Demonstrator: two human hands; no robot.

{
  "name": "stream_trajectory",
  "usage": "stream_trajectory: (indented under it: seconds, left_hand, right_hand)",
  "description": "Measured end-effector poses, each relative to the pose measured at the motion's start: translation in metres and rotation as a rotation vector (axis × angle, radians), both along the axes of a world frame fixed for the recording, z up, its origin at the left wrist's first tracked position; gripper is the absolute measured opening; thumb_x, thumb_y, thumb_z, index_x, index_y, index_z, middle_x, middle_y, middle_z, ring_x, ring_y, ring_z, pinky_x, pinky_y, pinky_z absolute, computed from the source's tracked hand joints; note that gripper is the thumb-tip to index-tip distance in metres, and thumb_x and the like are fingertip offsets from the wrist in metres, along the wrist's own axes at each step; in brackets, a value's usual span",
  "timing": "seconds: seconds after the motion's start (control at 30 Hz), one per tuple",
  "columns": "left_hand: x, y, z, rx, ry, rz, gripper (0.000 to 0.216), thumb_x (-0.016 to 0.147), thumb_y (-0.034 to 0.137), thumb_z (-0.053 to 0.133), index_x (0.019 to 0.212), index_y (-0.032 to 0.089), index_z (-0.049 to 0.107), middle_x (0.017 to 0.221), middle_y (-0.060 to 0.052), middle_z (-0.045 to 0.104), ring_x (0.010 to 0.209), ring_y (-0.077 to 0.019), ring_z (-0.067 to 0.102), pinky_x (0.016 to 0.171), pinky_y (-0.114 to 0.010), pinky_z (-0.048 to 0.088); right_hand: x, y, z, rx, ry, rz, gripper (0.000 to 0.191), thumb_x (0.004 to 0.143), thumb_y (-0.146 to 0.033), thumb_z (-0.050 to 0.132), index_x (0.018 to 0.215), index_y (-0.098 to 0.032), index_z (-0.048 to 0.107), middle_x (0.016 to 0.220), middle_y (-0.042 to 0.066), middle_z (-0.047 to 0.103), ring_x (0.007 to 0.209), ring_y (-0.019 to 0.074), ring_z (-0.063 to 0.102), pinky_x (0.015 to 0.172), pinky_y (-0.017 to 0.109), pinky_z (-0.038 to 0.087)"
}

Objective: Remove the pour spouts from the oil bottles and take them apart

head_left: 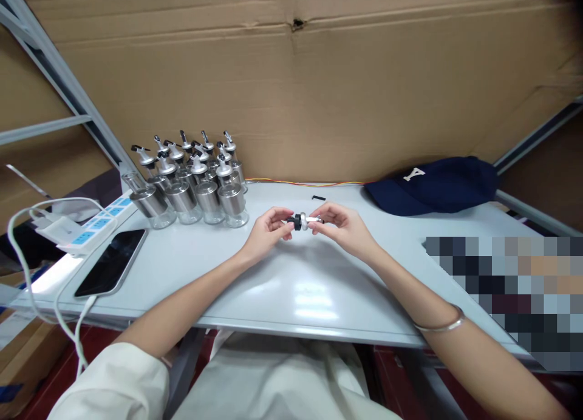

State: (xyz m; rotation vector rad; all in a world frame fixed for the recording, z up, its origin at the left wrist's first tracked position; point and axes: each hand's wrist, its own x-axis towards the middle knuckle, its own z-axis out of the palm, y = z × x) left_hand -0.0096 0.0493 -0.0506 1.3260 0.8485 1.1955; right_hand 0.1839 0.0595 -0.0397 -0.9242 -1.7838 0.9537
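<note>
Head view: left hand [266,230], right hand [342,226] both pinch pourer spout [301,221]; bottles [195,189] left, cap [432,186] right.

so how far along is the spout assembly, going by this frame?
Looks done: a cluster of bottles with spouts fitted stands at the back left of the table. One bottle at the cluster's left seems to lack a spout. In hand: both hands, left and right, pinch one spout above the table. Left over: a small black part lies loose behind the hands.
</note>
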Motion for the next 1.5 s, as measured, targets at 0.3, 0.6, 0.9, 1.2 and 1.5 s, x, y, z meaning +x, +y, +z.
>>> stream_trajectory:
  seconds: [0.3, 0.6, 0.9, 1.2, 1.5]
  left_hand:
    - [-0.002, 0.002, 0.0, -0.071, 0.004, 0.046, 0.031, 0.057, 0.025, 0.078, 0.08, 0.013, 0.06, 0.078, -0.003, 0.068, 0.069, -0.0129, 0.063, 0.074, -0.03, 0.049]
    - [-0.003, 0.003, 0.0, -0.054, 0.015, 0.029, 0.028, 0.056, 0.025, 0.078, 0.075, 0.013, 0.061, 0.074, -0.002, 0.069, 0.067, -0.0129, 0.062, 0.073, -0.031, 0.049]
    - [-0.003, 0.004, -0.006, -0.044, 0.032, 0.007, 0.029, 0.055, 0.026, 0.079, 0.072, 0.013, 0.061, 0.072, -0.002, 0.068, 0.065, -0.0118, 0.062, 0.07, -0.028, 0.049]
    - [-0.001, 0.002, -0.001, -0.021, 0.02, 0.024, 0.033, 0.061, 0.032, 0.077, 0.085, 0.013, 0.065, 0.079, -0.005, 0.07, 0.072, -0.0149, 0.065, 0.076, -0.031, 0.05]
    - [-0.002, 0.002, -0.004, 0.013, 0.082, 0.047, 0.026, 0.063, 0.03, 0.074, 0.08, 0.013, 0.064, 0.068, -0.002, 0.067, 0.065, -0.0134, 0.063, 0.069, -0.028, 0.049]
  right_hand:
    - [0.0, -0.002, 0.006, 0.005, -0.159, -0.014, 0.029, 0.076, -0.045, 0.064, 0.081, -0.017, 0.065, 0.063, 0.003, 0.066, 0.061, 0.0166, 0.062, 0.065, 0.03, 0.048]
    - [0.001, -0.001, 0.006, -0.011, -0.153, 0.004, 0.029, 0.073, -0.045, 0.066, 0.077, -0.017, 0.066, 0.061, 0.003, 0.067, 0.062, 0.0185, 0.062, 0.064, 0.031, 0.046]
    - [0.0, -0.002, 0.003, -0.006, -0.196, 0.025, 0.027, 0.074, -0.044, 0.065, 0.077, -0.017, 0.066, 0.064, 0.004, 0.069, 0.064, 0.0185, 0.063, 0.069, 0.031, 0.046]
    - [-0.002, 0.005, -0.002, 0.14, -0.213, -0.149, 0.027, 0.077, -0.043, 0.061, 0.087, -0.02, 0.072, 0.08, 0.006, 0.063, 0.069, 0.0175, 0.057, 0.065, 0.031, 0.045]
    - [-0.007, -0.003, -0.002, -0.069, -0.185, 0.014, 0.031, 0.084, -0.038, 0.049, 0.102, -0.017, 0.063, 0.073, 0.004, 0.067, 0.069, 0.0171, 0.063, 0.069, 0.031, 0.05]
